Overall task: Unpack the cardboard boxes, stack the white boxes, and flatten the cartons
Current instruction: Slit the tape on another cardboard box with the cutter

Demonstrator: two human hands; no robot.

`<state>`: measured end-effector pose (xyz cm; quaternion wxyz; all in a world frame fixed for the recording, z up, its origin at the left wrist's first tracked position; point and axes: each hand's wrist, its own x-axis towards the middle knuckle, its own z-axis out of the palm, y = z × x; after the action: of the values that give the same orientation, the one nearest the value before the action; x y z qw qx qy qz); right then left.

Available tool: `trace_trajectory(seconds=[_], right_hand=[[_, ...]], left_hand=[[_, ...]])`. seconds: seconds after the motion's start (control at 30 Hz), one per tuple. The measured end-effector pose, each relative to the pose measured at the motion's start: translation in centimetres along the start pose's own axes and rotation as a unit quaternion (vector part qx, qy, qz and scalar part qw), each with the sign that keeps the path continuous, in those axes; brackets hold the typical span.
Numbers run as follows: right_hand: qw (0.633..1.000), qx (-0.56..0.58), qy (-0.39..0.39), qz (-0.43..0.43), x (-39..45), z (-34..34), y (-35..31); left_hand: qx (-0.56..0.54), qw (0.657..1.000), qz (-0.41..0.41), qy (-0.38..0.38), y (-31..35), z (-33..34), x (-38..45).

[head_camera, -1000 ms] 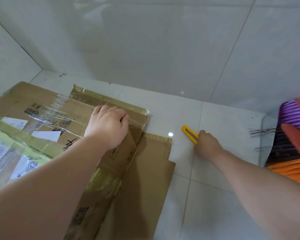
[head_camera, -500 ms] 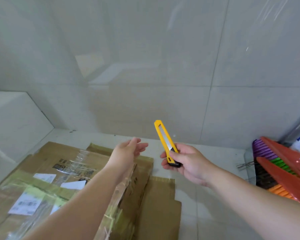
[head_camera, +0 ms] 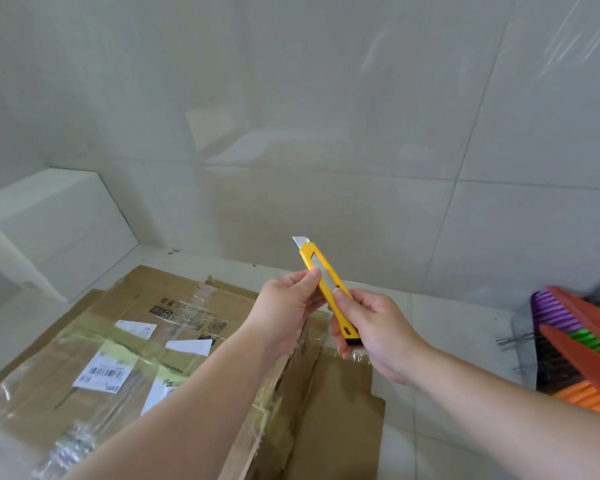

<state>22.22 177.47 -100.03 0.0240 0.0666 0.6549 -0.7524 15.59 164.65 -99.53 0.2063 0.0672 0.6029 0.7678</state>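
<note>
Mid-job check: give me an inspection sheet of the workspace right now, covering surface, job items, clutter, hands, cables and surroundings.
Surface: white tiled floor, glossy.
Job's things: flattened brown cardboard cartons, taped and labelled, lying flat; no white boxes seen.
Tool: yellow utility knife, blade tip exposed, held above the cartons.
Clutter: colourful broom bristles at right.
Grippers: left hand pinches the knife's middle; right hand grips its rear end.
Cables: nothing seen.
Surroundings: grey tiled wall.

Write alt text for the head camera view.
Both hands hold a yellow utility knife with its blade tip out: the right hand grips the handle, the left hand pinches its upper body. Flattened, taped cardboard cartons lie below on the white tiled floor.
</note>
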Motion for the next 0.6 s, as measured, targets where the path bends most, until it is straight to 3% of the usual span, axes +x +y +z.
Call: trace_trajectory(seconds=[0.13,0.3,0.37,0.4,0.43,0.5,0.6], right_hand=[[0.996,0.001,-0.084,0.010,-0.4,0.4,-0.2],[0.999,-0.039,-0.034,-0.010,-1.0,1.3,0.7],[0.999,-0.040,-0.031,0.014,-1.2,1.1,1.6],[0.998,-0.041,-0.024,0.033,-1.4,0.9,2.2],[0.997,-0.044,-0.010,0.059,-1.7,0.7,2.9],[0.991,-0.054,0.023,0.121,-2.6,0.2,4.5],[0.978,-0.067,0.044,0.194,-3.8,-0.1,6.5]], left_hand=[[0.030,0.999,-0.014,0.010,0.1,-1.0,-0.3],[0.041,0.998,-0.050,0.009,0.0,-1.3,-0.8],[0.206,0.977,-0.048,0.009,-0.4,-1.9,-1.5],[0.358,0.933,-0.032,-0.001,-0.4,-2.8,-2.1],[0.502,0.864,-0.014,-0.020,-0.5,-3.9,-2.8],[0.665,0.742,0.007,-0.078,-1.2,-6.9,-4.1],[0.743,0.661,0.008,-0.107,-2.1,-11.2,-5.4]])
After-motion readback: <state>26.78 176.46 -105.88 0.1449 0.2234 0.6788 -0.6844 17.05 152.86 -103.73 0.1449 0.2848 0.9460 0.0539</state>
